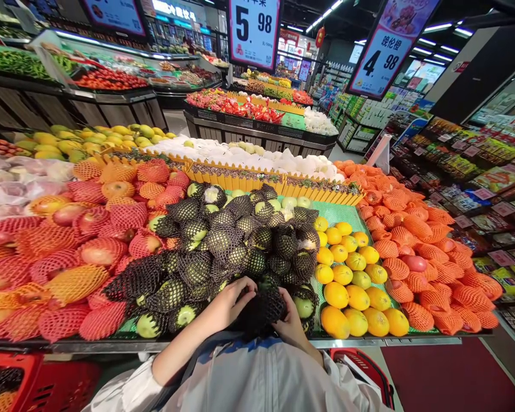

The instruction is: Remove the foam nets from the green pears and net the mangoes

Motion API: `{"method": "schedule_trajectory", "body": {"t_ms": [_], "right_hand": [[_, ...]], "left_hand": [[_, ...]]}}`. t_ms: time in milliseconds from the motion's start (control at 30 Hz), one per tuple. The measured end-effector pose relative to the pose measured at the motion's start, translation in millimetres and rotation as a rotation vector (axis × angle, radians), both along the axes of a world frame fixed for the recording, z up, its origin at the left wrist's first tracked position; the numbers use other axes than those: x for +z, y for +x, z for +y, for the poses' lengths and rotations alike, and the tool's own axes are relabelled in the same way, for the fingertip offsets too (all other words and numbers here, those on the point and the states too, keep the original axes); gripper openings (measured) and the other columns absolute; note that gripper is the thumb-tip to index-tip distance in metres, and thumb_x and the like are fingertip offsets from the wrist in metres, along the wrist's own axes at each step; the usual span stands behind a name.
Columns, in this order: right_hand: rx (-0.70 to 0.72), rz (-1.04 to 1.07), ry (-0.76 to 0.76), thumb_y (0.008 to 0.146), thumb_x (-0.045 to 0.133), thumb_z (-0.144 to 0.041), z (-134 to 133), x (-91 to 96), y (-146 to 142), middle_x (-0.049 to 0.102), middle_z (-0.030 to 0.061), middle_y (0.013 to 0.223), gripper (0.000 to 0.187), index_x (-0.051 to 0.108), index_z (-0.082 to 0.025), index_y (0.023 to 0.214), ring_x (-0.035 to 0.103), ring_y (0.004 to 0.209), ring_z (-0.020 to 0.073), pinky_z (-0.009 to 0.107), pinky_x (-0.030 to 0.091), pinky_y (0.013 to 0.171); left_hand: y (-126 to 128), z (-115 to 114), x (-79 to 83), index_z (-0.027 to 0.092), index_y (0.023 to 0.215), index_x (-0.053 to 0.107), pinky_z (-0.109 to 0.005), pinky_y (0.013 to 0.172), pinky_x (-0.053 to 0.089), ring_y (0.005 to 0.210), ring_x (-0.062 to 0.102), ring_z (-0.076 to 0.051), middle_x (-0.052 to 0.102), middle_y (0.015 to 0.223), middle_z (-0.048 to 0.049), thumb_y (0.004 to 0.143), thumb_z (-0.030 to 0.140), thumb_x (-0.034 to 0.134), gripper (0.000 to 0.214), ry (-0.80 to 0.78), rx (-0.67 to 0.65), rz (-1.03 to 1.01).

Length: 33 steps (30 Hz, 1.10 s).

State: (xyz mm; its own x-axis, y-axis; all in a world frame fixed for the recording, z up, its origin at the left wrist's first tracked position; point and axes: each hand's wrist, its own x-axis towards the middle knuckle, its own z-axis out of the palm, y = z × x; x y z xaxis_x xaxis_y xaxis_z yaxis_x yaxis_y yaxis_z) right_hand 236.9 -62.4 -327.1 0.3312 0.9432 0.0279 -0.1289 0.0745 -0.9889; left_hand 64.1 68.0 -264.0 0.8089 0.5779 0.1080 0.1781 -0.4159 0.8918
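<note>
Close to my body at the display's front edge, a black foam net sleeve [268, 309] sits between my hands; whatever fruit is inside it cannot be made out. My left hand [229, 303] is closed at its left side, thumb and fingers bent together at the net. On the other side, the curled fingers of my right hand [290, 317] grip the net. Around both hands lies a pile of round green fruits in black foam nets [225, 240]. One netted green fruit [304, 306] is just right of my right hand.
Oranges [354, 274] lie in rows to the right, beside fruit in orange nets [429, 252]. Red-netted fruit [103, 252] fills the left. A low yellow fence [240, 177] runs behind. Red baskets [64, 383] stand below the display edge. Price signs [255, 31] hang overhead.
</note>
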Motion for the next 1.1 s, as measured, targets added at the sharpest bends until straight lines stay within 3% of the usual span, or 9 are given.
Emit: {"method": "schedule_trajectory", "body": {"t_ms": [200,333,433,633,767,867,933,1000,1100], "right_hand": [[-0.022,-0.011,-0.033,0.066,0.066,-0.012,2,-4.6,1,0.066,0.0001,0.094,0.056,0.060,-0.025,0.121,0.061,0.089,0.0194,0.031,0.049,0.083],[0.066,-0.065,-0.005,0.059,0.067,-0.010,2,-6.5,-3,0.067,0.0030,0.106,0.066,0.062,-0.025,0.123,0.061,0.100,0.0213,0.032,0.050,0.089],[0.034,-0.102,0.010,0.060,0.069,-0.013,0,-6.4,-3,0.066,0.0046,0.115,0.067,0.063,-0.026,0.126,0.062,0.104,0.0219,0.032,0.052,0.088],[0.056,-0.055,-0.054,0.076,0.062,-0.024,-5,0.8,6,0.076,0.0057,0.113,0.042,0.075,-0.025,0.116,0.067,0.111,0.0260,0.042,0.050,0.103],[0.046,0.033,-0.068,0.086,0.062,-0.038,-2,8.9,6,0.077,0.0058,0.112,0.033,0.077,-0.025,0.112,0.067,0.112,0.0263,0.042,0.051,0.104],[-0.144,0.007,-0.059,0.083,0.073,-0.043,1,12.0,2,0.074,0.0050,0.108,0.040,0.071,-0.026,0.119,0.067,0.099,0.0223,0.037,0.054,0.092],[-0.273,-0.041,-0.039,0.080,0.080,-0.043,2,12.6,1,0.071,0.0037,0.099,0.040,0.069,-0.025,0.114,0.064,0.085,0.0192,0.032,0.053,0.078],[-0.303,-0.100,-0.003,0.082,0.079,-0.043,1,13.2,2,0.069,0.0038,0.092,0.029,0.070,-0.024,0.102,0.062,0.080,0.0182,0.030,0.051,0.072],[-0.196,-0.172,0.059,0.090,0.071,-0.044,-3,13.9,4,0.072,0.0057,0.090,0.022,0.074,-0.024,0.098,0.064,0.082,0.0194,0.032,0.051,0.075]], "left_hand": [[-1,-2,-1.1,0.023,0.089,0.046,-0.024,0.059,0.036,0.064,0.037,-0.013,0.037,0.073,0.0056,0.103,0.058,0.040,0.039,-0.273,0.259,-0.215],[2,-6,-0.7,0.025,0.092,0.041,-0.021,0.042,0.022,0.044,0.025,-0.009,0.031,0.058,0.0118,0.096,0.070,0.049,0.045,-0.546,0.227,-0.215],[3,-7,0.2,0.026,0.096,0.039,-0.019,0.037,0.016,0.036,0.021,-0.007,0.031,0.051,0.0150,0.093,0.070,0.055,0.046,-0.646,0.170,-0.212],[0,-8,9.5,0.021,0.129,0.043,-0.017,0.045,0.029,0.048,0.042,-0.008,0.055,0.065,0.0092,0.088,0.051,0.074,0.060,-0.654,0.020,-0.202],[0,-9,13.5,0.019,0.140,0.046,-0.022,0.056,0.041,0.064,0.056,-0.013,0.064,0.078,0.0019,0.092,0.044,0.071,0.060,-0.611,-0.081,-0.194],[3,-7,13.4,0.019,0.131,0.059,-0.030,0.078,0.051,0.087,0.065,-0.019,0.071,0.100,-0.0060,0.095,0.042,0.065,0.043,-0.441,0.064,-0.175],[5,-4,12.4,0.019,0.125,0.065,-0.035,0.091,0.050,0.105,0.064,-0.024,0.070,0.119,-0.0098,0.095,0.041,0.062,0.037,-0.318,0.191,-0.166],[5,-3,11.3,0.018,0.127,0.065,-0.034,0.084,0.051,0.096,0.064,-0.023,0.071,0.119,-0.0103,0.097,0.042,0.058,0.040,-0.268,0.241,-0.124],[3,-4,11.7,0.018,0.134,0.063,-0.032,0.073,0.050,0.079,0.062,-0.019,0.072,0.113,-0.0094,0.098,0.042,0.056,0.044,-0.259,0.182,-0.068]]}}
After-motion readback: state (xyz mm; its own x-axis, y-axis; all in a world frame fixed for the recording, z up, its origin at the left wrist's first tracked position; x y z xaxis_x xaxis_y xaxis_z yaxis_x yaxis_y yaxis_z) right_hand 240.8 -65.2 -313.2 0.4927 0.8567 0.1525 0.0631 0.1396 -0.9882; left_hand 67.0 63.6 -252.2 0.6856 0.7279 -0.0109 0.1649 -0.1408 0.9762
